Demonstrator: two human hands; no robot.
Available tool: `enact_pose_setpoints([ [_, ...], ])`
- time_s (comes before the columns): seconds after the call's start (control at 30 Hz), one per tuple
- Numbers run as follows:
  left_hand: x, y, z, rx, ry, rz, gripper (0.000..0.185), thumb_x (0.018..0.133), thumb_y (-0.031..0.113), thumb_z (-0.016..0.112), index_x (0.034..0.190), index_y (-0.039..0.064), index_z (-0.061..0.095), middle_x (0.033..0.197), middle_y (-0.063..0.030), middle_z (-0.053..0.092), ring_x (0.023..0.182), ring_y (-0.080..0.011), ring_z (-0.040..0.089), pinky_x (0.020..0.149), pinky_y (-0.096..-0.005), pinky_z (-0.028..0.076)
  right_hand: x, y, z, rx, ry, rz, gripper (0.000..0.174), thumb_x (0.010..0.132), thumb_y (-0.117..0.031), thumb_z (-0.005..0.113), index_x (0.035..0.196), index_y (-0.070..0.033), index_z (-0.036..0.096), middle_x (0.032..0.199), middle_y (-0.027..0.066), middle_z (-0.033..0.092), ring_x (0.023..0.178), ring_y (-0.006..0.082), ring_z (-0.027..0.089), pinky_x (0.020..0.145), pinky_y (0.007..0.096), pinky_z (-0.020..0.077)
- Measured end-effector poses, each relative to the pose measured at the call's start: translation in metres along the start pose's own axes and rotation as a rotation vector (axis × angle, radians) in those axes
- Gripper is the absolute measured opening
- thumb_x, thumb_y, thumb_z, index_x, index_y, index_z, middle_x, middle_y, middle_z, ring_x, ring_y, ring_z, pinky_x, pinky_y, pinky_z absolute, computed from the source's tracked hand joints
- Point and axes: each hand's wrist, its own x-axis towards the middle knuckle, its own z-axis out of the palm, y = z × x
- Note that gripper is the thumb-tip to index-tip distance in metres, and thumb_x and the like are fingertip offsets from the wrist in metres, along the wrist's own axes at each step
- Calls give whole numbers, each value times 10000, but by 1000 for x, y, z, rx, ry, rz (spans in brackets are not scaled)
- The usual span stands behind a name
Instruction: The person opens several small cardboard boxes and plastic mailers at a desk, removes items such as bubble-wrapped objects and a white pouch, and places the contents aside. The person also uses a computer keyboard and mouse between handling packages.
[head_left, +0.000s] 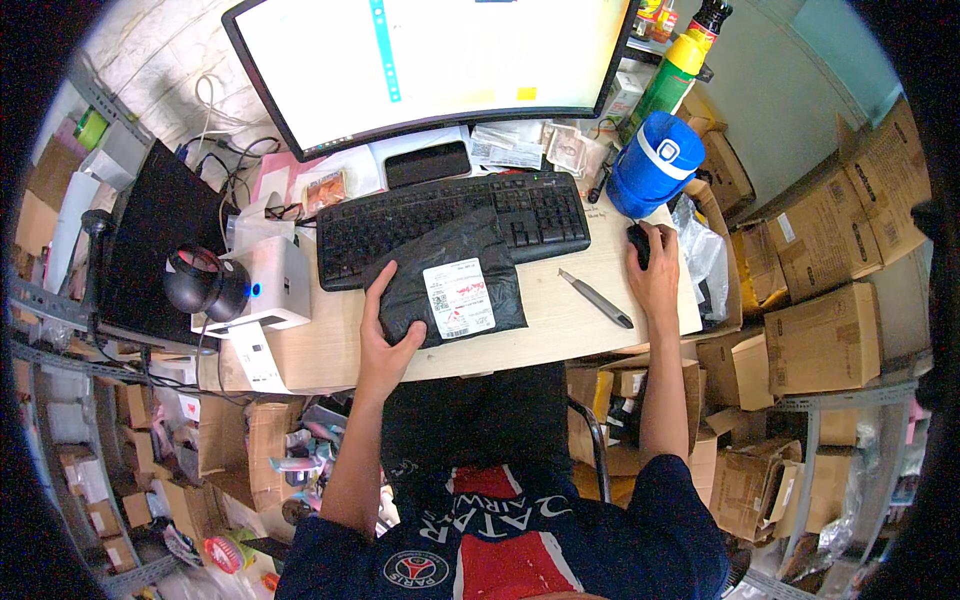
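Note:
My left hand (388, 334) grips the lower left end of a black plastic mailer (401, 300), thumb on top. A white shipping label (461, 298) with writing and printed codes is stuck to the mailer, which partly covers a black keyboard (420, 217). Over at the desk's right side, my right hand (654, 270) rests on a black computer mouse (638, 244), mostly hidden under the fingers. Between the mailer and the mouse lies a grey utility knife (596, 298), its tip towards the keyboard.
A lit monitor (450, 60) stands behind the keyboard, with a smartphone (427, 164) below it. At left are a white label printer (279, 289) and a black barcode scanner (204, 283). A blue jug (655, 165) stands near the mouse. Cardboard boxes (821, 337) crowd the right.

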Motion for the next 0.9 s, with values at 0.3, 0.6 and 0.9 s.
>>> enact_pose_setpoints([
  [0.3, -1, -8, 0, -93, 30, -67, 874, 930, 124, 815, 1713, 25, 439, 1638, -185, 541, 1497, -277, 548, 1285, -421, 423, -1, 3, -2, -25, -43, 2, 437, 973, -92, 765, 1402, -58, 688, 1348, 250, 605, 1255, 456, 636, 1090, 529, 534],
  [0.6, -2, -6, -2, 40, 54, -22, 847, 921, 133, 788, 1698, 25, 469, 1661, -180, 537, 1523, -297, 524, 1309, -440, 380, -2, 0, -3, -52, -27, -25, 441, 961, -81, 752, 1398, -60, 693, 1376, 243, 596, 1285, 446, 630, 1112, 535, 524],
  [0.9, -3, -3, -1, 9, 57, -29, 830, 932, 124, 772, 1698, 24, 466, 1645, -182, 544, 1512, -287, 530, 1302, -434, 388, -3, -2, -5, -31, -30, -24, 409, 969, -80, 732, 1375, -50, 695, 1379, 250, 601, 1274, 461, 644, 1088, 542, 546],
])
